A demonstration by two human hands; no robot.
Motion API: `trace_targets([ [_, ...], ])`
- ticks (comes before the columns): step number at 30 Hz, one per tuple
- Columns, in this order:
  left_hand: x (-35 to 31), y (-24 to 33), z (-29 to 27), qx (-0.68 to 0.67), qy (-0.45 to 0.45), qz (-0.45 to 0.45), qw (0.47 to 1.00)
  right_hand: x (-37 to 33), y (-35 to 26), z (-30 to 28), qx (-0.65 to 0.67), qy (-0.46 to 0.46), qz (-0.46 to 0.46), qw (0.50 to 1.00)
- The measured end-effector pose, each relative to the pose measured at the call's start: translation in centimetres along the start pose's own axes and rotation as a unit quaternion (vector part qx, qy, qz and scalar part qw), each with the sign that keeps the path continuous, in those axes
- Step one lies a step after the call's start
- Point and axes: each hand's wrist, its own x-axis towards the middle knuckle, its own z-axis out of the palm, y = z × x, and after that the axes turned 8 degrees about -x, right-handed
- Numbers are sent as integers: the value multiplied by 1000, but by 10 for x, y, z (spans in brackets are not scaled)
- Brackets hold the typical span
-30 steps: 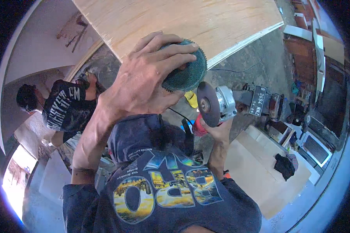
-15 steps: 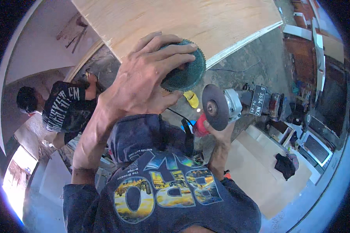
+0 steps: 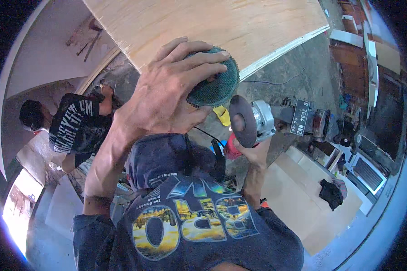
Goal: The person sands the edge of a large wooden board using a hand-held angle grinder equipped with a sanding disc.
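My left hand (image 3: 165,88) grips a round green mesh-faced disc with a toothed rim (image 3: 226,79), its fingers spread across the face and the thumb beneath. It is raised at the centre, in front of a pale plywood panel (image 3: 203,22). Lower and to the right, my right hand (image 3: 256,156) is wrapped round an angle grinder (image 3: 263,118) with a silvery head and a red body. A dark round disc (image 3: 244,128) sits on the grinder, its face turned left toward the green disc but apart from it. The middle of the dark disc is too blurred to make out.
At the left a person in a dark printed shirt (image 3: 74,119) bends over work. A motorcycle's rear end (image 3: 319,122) stands right of the grinder. Lower right are a pale board (image 3: 303,194) and a dark cloth (image 3: 331,194). A yellow object (image 3: 222,116) lies on the floor.
The grinder has shifted a little left and up in my right hand's grip, and its disc has turned, closer to the green disc. My left hand has hardly moved.
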Motion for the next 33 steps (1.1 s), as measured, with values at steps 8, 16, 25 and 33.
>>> trace_targets([
  [8,-1,1,2,-6,0,-5,1000,-2,-1,-3,1,-16,22,1000],
  [16,-1,3,3,-5,7,-2,1000,2,3,-3,-36,-8,-41,998],
  [25,-2,3,1,0,3,-2,1000,-2,2,-2,-11,0,31,999],
  [33,0,2,0,0,4,1,1000,-1,-7,-2,-44,4,62,997],
])
